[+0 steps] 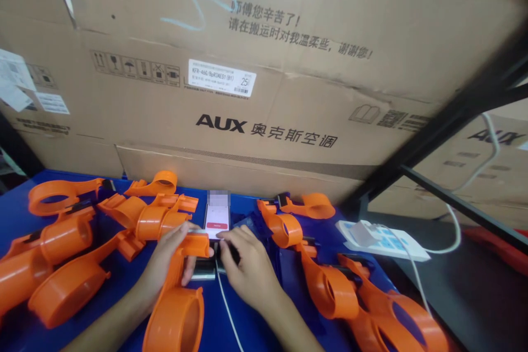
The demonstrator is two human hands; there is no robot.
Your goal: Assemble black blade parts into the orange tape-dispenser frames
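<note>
My left hand is closed round the head of an orange plastic tape dispenser, whose round ring hangs toward me. Close beside it on the right, my right hand has its fingers bent inward at the dispenser's end. A small dark piece shows between the hands; whether the right fingers grip it cannot be made out. Just beyond the fingertips a phone with a lit screen stands propped up. A white cable runs from below it toward me.
More orange tape dispensers lie on the blue table, in a pile at left and a row at right. A large cardboard box walls off the back. At right are a white power strip and a black metal frame.
</note>
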